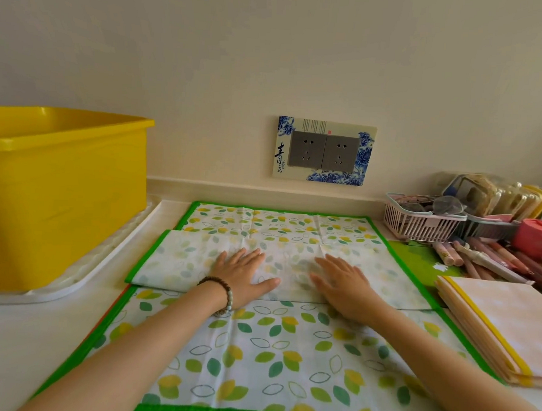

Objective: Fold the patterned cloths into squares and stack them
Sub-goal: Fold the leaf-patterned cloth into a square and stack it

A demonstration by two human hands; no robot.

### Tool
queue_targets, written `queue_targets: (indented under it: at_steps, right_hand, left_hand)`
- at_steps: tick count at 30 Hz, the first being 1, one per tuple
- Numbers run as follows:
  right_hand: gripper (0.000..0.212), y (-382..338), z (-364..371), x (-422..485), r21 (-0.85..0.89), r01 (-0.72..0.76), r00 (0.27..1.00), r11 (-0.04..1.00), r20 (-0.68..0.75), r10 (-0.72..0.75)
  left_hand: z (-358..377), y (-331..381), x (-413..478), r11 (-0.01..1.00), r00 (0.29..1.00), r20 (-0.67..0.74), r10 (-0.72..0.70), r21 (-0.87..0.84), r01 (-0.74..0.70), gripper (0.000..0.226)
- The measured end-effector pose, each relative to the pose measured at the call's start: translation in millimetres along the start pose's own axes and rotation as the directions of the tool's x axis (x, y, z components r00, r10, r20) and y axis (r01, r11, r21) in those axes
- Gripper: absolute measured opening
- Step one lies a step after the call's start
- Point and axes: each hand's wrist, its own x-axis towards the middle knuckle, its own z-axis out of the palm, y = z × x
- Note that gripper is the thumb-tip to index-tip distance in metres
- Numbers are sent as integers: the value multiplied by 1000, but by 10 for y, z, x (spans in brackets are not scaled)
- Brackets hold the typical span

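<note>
**Setting:** domestic interior, household counter.

**Evidence recorded:**
- A pale counter (21,333) is set against a cream painted wall (271,48).
- A double power socket (324,151) is framed by a decorative blue-and-white floral surround with calligraphy.
- A yellow plastic tub (63,194) is stood on a white tray (70,289).
- Spectacles (448,205) are kept in a small pink basket (419,224).
- Loose pens and markers (486,257) are heaped near a pink lidded pot (536,235).
- A stack of folded cloths (508,324) is laid at the right.

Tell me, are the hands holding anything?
Nothing is gripped. The left hand and right hand lie flat, pressing the folded strip of the leaf cloth.
</note>
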Motion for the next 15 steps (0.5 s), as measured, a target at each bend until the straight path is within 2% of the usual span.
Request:
queue_targets:
  at_steps: [4,15]
  right_hand:
    - [62,-251,134,16,-42,46,998,998,42,-44]
    - [74,-228,159,-5,-92,44,995,995,89,-36]
  left_hand:
    - [8,0,9,1000,1000,-4,-4,-5,4,76]
    - [-13,-194,33,999,999,-23,-25,-24,25,55]
